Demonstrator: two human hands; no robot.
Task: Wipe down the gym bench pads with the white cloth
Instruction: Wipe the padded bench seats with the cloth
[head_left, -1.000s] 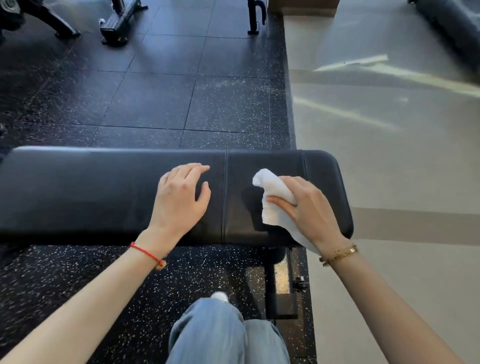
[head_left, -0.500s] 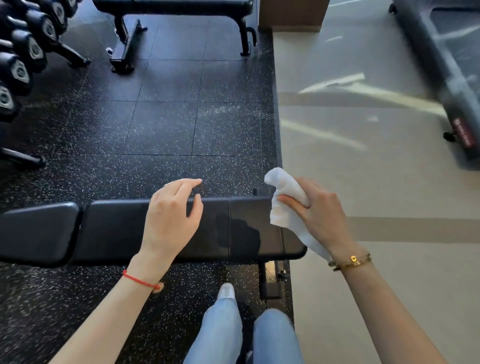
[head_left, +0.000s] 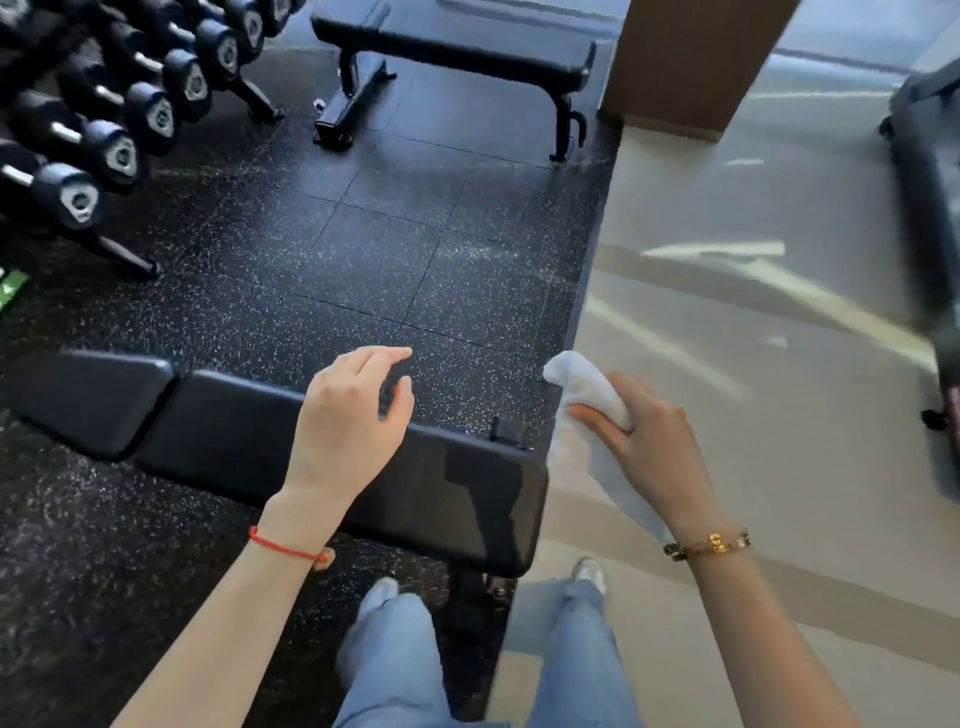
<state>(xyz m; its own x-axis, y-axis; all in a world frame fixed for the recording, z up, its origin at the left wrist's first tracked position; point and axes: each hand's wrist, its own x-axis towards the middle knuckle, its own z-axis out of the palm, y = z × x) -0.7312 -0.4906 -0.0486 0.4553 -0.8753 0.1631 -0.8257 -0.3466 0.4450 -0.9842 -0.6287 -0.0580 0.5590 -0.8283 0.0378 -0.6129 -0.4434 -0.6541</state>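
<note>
A black padded gym bench (head_left: 457, 499) runs across the lower middle of the view, with a second pad section (head_left: 98, 400) at its left end. My left hand (head_left: 348, 421) hovers above the bench with loosely bent fingers and holds nothing. My right hand (head_left: 644, 441) grips the bunched white cloth (head_left: 587, 395), held in the air just past the bench's right end, over the beige floor. The cloth touches no pad.
A dumbbell rack (head_left: 104, 119) fills the upper left. Another black bench (head_left: 457, 47) stands at the back on the speckled rubber floor (head_left: 395, 270). A brown pillar (head_left: 691, 57) and a dark machine (head_left: 930, 208) stand on the right. My legs in jeans (head_left: 395, 665) are below.
Both hands have lifted off the bench pad. The view has pulled back and up, so the bench looks smaller and lower. The cloth has moved right, off the pad's end.
</note>
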